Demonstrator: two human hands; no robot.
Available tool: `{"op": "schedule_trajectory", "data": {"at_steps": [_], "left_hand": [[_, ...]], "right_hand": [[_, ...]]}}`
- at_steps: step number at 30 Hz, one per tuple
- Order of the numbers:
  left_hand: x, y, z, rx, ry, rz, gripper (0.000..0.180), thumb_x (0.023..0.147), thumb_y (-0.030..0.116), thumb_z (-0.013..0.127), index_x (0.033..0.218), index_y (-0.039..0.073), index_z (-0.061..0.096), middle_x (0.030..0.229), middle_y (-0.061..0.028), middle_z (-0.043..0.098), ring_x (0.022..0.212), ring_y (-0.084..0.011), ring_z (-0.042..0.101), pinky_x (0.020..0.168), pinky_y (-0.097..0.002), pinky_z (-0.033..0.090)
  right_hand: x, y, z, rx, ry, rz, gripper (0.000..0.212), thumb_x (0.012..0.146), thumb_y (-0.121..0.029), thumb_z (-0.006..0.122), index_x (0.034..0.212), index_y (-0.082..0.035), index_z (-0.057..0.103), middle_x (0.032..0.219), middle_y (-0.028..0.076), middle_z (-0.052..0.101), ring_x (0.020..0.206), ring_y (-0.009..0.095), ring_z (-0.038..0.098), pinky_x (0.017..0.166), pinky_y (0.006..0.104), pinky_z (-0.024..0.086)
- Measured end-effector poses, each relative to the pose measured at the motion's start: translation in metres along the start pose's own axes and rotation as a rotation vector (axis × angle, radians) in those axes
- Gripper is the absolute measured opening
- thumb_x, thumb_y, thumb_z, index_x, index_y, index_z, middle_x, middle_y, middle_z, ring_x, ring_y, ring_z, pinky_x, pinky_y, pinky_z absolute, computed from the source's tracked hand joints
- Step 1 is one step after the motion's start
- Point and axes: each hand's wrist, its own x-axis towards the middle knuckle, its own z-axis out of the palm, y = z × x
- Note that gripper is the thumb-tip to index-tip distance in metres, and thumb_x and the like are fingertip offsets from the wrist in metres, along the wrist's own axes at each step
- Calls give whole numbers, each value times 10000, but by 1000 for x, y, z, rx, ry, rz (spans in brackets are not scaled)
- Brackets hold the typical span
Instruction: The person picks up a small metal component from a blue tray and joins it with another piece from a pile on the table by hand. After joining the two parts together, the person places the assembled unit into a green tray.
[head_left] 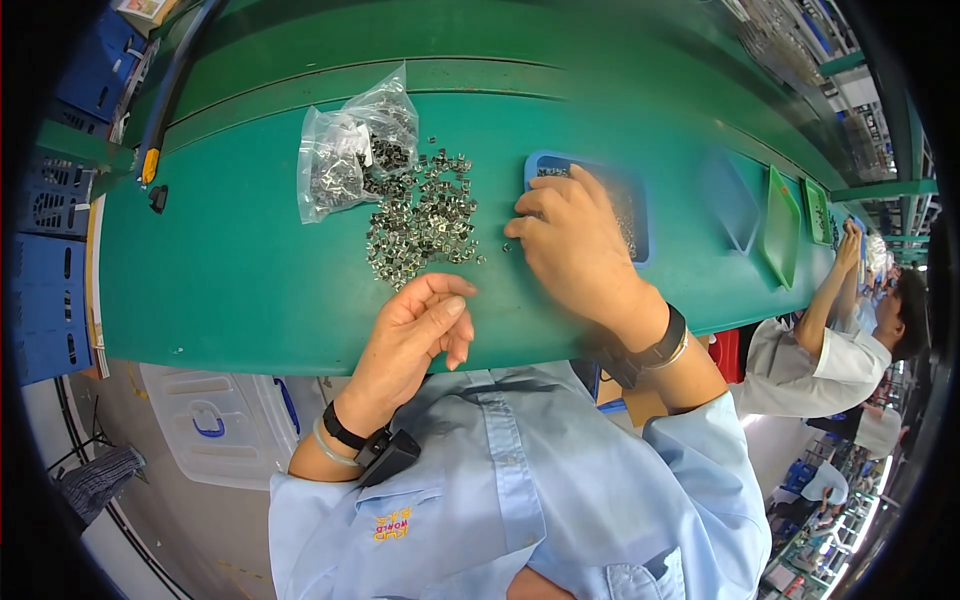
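Note:
A loose pile of small shiny metal pieces [425,225] lies on the green table, spilling from a clear plastic bag [335,165] that holds more of them. My left hand [425,318] hovers just in front of the pile, fingers loosely bent and apart, with nothing visible in them. At the left rim of a blue tray [648,225] is my right hand [572,235], its fingers bent downward and spread. No piece shows in its fingers, though the palm side is hidden. One single metal piece [507,247] rests on the table under its fingertips. Small pieces are partly visible inside the tray.
Farther right stand another blue tray [735,205] and two green trays [780,230] [818,212]. A co-worker [820,350] sits beyond them. A yellow-tipped tool [150,165] is at the far left. Below the table is a clear lidded box [215,425].

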Motion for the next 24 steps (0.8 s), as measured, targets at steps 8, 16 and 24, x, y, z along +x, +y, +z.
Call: {"op": "schedule_trajectory", "data": {"at_steps": [8, 16, 24], "left_hand": [[0, -3, 5, 15, 2, 0, 158, 967, 135, 486, 1069, 26, 539, 772, -37, 588, 611, -95, 545, 526, -233, 436], [9, -3, 18, 6, -13, 10, 188, 975, 173, 493, 1085, 25, 530, 775, -39, 587, 609, -94, 548, 521, -227, 437], [11, -4, 27, -25, -45, 28, 204, 973, 194, 508, 1085, 26, 538, 776, -43, 589, 604, -98, 547, 510, -230, 431]], "right_hand": [[4, -11, 4, -193, -129, 11, 136, 714, -124, 705, 832, -98, 643, 971, 48, 566, 1117, 263, 495, 1045, 496, 315], [-8, -18, -9, 282, 30, -45, 251, 673, -98, 749, 866, -94, 588, 963, 40, 566, 1065, 262, 534, 986, 486, 373], [-18, -25, -14, 405, 138, -94, 315, 662, -71, 760, 917, -94, 577, 944, 47, 577, 1007, 272, 564, 924, 454, 420]]}}
